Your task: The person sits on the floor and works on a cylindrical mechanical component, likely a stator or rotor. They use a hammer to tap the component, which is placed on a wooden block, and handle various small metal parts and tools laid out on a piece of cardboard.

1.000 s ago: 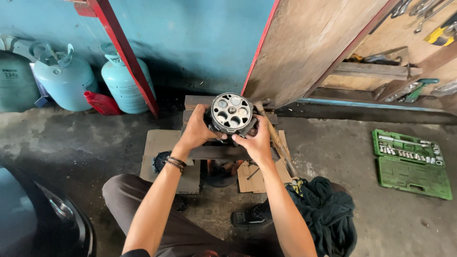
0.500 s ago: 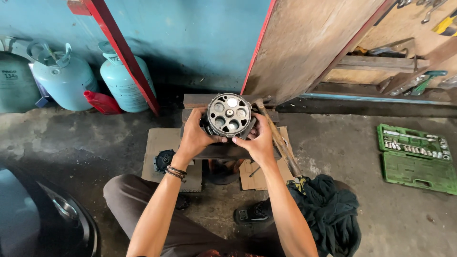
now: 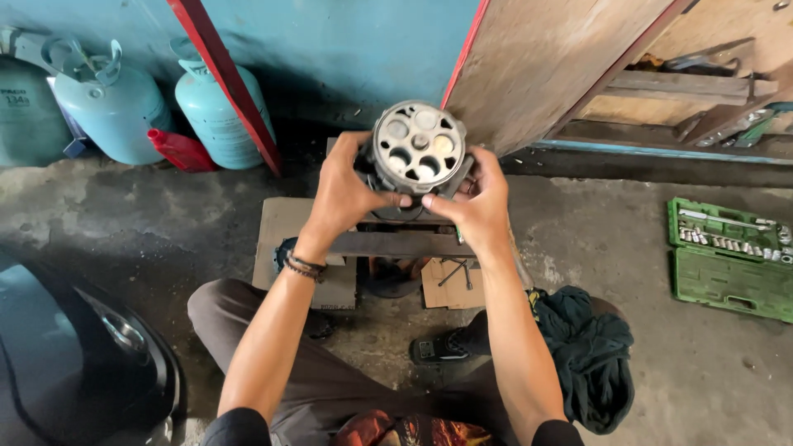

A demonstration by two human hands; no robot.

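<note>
The person is sitting low on the concrete floor and is holding a round metal part up with both hands, above a metal stand. The part is showing its flat face to the camera, with several round holes around a small centre. The left hand is grasping the part from its left side, fingers going behind it and the thumb lying under the face. The right hand is grasping it from the right side, and its thumb is meeting the left thumb under the face. A dark bracelet is sitting on the left wrist.

Under the stand some cardboard is lying on the floor. A dark green cloth is lying beside the right arm, and an open green socket set is lying well apart at the right. Two pale blue gas cylinders are standing against the blue wall at the left, with a red beam leaning in front of them. A wooden board is leaning behind the part
</note>
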